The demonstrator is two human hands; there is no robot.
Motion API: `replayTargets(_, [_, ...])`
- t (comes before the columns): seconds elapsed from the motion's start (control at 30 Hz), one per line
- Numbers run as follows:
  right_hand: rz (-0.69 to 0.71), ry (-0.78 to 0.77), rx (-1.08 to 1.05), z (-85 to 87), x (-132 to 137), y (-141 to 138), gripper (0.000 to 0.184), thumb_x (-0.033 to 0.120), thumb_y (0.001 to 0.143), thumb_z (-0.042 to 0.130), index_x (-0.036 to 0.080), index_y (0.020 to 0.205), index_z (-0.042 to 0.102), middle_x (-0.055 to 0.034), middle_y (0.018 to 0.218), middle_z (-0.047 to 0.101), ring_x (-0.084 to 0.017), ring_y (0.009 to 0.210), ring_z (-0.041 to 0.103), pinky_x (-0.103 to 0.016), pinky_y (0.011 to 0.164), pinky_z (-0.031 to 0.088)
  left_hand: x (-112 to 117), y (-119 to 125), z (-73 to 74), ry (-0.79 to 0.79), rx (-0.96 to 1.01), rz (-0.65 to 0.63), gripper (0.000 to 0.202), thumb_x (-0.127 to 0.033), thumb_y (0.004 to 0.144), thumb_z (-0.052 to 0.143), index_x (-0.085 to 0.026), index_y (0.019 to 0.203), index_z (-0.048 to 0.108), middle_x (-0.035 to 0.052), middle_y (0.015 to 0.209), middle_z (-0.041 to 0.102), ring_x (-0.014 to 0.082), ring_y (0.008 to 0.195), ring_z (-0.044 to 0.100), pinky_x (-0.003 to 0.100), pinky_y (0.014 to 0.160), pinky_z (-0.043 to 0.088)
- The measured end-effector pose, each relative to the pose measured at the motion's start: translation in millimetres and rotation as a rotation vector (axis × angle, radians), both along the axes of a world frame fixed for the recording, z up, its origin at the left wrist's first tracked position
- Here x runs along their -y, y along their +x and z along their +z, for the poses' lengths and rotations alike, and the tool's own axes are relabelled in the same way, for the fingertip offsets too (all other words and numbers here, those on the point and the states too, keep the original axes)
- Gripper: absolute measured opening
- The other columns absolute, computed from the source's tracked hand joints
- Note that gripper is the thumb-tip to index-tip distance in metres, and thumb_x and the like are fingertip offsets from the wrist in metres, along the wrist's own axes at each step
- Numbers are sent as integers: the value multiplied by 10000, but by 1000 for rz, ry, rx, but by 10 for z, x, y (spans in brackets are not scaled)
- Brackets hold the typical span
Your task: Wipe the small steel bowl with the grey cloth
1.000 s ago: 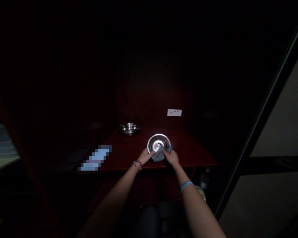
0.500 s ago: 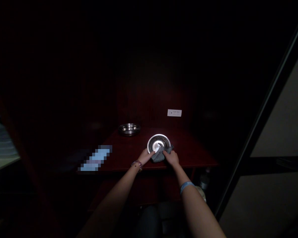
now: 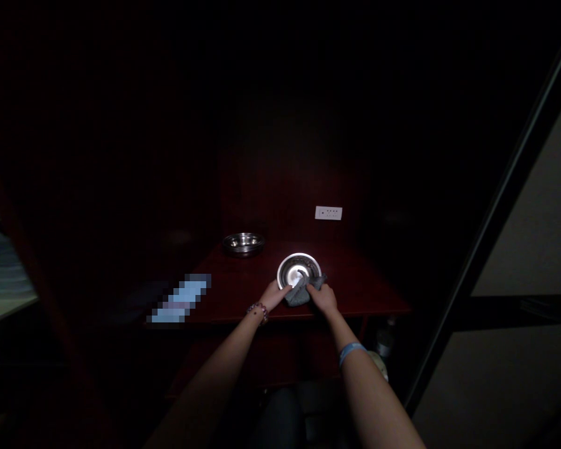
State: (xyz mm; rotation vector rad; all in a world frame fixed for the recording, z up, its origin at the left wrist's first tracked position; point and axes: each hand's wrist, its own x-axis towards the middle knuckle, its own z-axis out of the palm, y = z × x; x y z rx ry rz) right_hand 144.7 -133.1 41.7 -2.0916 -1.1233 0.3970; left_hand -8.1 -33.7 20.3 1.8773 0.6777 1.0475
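Note:
A shiny steel bowl (image 3: pixel 300 265) stands on the dark red table (image 3: pixel 355 280), lit from above. My left hand (image 3: pixel 275 294) grips its near left rim with the fingers closed on it. A grey cloth (image 3: pixel 298 295) hangs over the bowl's near edge, and my right hand (image 3: pixel 323 297) is closed on that cloth. A second steel bowl (image 3: pixel 244 242) sits further back on the left, away from both hands.
The room is very dark. A white socket plate (image 3: pixel 328 212) is on the wall behind the table. A blurred pale patch (image 3: pixel 181 298) lies near the table's left front edge. A pale panel with a dark frame (image 3: pixel 528 249) stands at the right.

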Motion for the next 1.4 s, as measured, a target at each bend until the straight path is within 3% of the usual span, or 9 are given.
replayTargets(1.07, [8, 7, 8, 1, 5, -4, 471, 507, 829, 495, 110, 1002, 683, -166, 1028, 685, -234, 996, 640, -247, 798, 468, 16, -8, 27, -11, -11, -5, 424, -330, 733, 599, -116, 1098, 623, 127, 1162, 652, 255, 1084, 597, 319, 961, 439])
replayTargets(1.4, [24, 11, -13, 6, -19, 13, 443, 484, 820, 520, 121, 1010, 688, -151, 1018, 691, -223, 998, 641, -246, 806, 470, -32, 14, 10, -79, -15, 36, 350, -260, 722, 589, -117, 1039, 630, 83, 1058, 699, 221, 981, 640, 329, 889, 490])
